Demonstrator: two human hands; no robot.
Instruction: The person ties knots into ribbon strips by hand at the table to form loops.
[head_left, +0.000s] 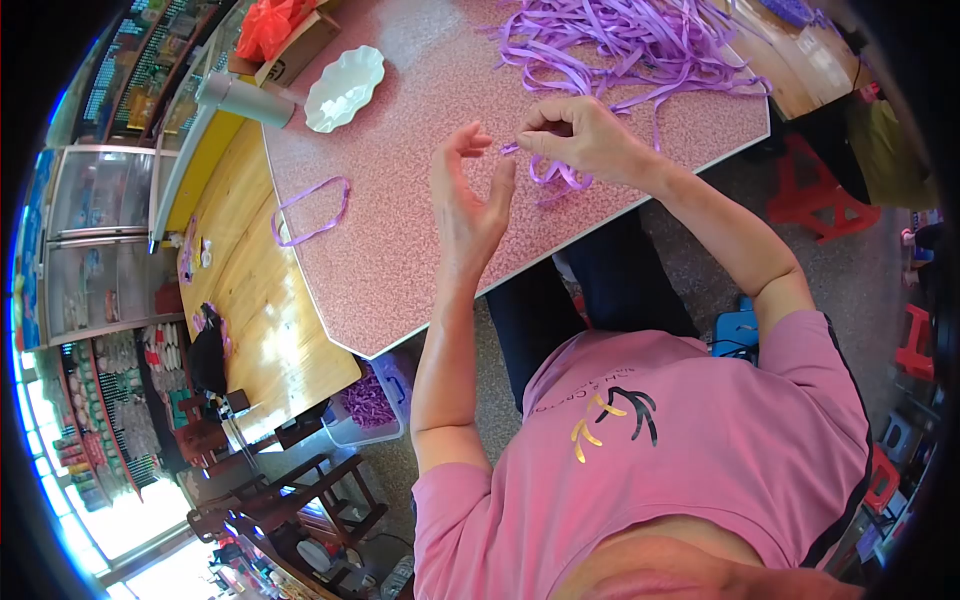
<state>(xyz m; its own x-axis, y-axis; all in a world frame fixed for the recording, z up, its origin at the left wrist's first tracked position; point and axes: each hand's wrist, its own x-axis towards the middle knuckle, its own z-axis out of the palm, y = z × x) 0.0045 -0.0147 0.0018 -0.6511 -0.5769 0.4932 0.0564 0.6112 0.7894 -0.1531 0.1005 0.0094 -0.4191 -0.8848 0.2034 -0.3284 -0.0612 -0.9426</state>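
Observation:
My right hand (583, 137) pinches the end of a purple ribbon (562, 178) above the pink speckled table (400, 240). The rest of that ribbon hangs in loops under the hand. Just left of it, my left hand (470, 200) is raised with thumb and fingers apart, and nothing shows between them. The ribbon's tip points into the gap between the two hands. A big heap of purple ribbons (620, 50) lies at the table's far right. One separate ribbon loop (345, 205) rests near the left edge.
A white scalloped dish (344, 90), a pale green bottle (245, 100) and a cardboard box (295, 45) with a red plastic bag (272, 25) are at the far left. A wooden table (260, 290) adjoins on the left. Below stands a clear bin (398, 385) of purple pieces. Red stools (815, 195) stand right.

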